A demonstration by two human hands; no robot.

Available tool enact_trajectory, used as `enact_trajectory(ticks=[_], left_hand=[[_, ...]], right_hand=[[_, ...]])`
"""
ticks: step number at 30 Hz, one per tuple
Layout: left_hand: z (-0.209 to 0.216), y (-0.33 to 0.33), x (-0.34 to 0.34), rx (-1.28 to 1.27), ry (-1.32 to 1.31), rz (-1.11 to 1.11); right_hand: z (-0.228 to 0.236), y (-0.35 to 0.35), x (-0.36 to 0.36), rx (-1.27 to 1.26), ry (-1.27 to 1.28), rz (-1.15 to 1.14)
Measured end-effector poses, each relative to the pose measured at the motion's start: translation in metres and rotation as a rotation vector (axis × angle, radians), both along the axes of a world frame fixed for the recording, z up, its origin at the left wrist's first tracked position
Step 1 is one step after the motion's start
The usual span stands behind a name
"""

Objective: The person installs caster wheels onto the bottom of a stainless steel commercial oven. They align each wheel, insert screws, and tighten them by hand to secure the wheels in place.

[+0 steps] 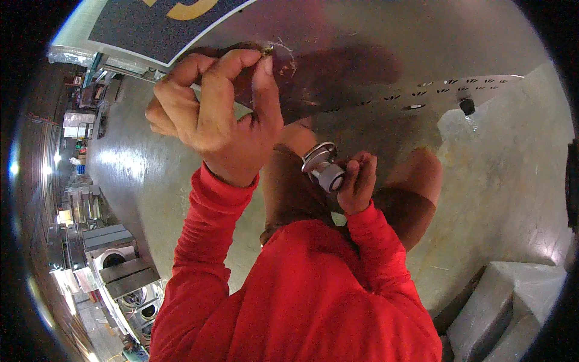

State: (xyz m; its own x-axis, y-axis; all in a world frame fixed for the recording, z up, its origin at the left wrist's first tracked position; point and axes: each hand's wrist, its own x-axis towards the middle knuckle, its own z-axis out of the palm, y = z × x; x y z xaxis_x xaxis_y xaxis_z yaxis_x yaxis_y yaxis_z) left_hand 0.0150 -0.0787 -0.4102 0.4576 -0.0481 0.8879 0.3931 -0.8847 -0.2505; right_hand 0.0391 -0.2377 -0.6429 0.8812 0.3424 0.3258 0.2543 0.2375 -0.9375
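My left hand point(217, 111) is raised against a brushed metal panel point(434, 39), thumb and forefinger pinched on a small brass-coloured piece point(267, 52). What exactly this piece is stays too small to make out. Pale scratches and a brownish mark show on the panel beside the fingertips. Lower down, between my knees, my right hand point(360, 184) is closed on a silver metal fitting point(329, 175). The fitting has a short round barrel and a wider ring-shaped end on its far side. Part of its grip is hidden behind my fingers.
Slots run along the panel's lower edge, with a black foot point(467, 107) below. A plastic-wrapped grey block point(509, 308) stands at the lower right. To the left are several metal appliances point(123, 274) and stacked goods. A dark label point(154, 30) covers the panel's upper left.
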Motion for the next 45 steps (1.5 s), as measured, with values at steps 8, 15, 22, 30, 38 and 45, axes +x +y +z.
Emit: enact_trajectory(ticks=[8, 15, 22, 30, 38, 45], left_hand=[[0.001, 0.003, 0.007, -0.051, -0.052, -0.182], [0.012, 0.001, -0.001, 0.030, 0.077, -0.031], [0.017, 0.015, 0.001, 0.080, 0.153, -0.034], [-0.001, 0.001, 0.001, -0.028, 0.052, -0.111], [0.013, -0.001, 0.009, -0.021, 0.053, -0.050], [0.004, -0.007, 0.019, -0.119, 0.004, -0.110]], right_hand=[[-0.002, 0.001, -0.002, -0.064, -0.123, 0.011], [-0.001, 0.007, -0.005, -0.074, -0.070, 0.064], [0.000, 0.010, -0.004, -0.105, -0.066, 0.035], [-0.012, 0.014, -0.004, -0.119, 0.010, 0.097], [-0.017, 0.017, -0.003, -0.212, -0.034, 0.072], [-0.028, 0.014, -0.002, -0.227, -0.080, 0.078]])
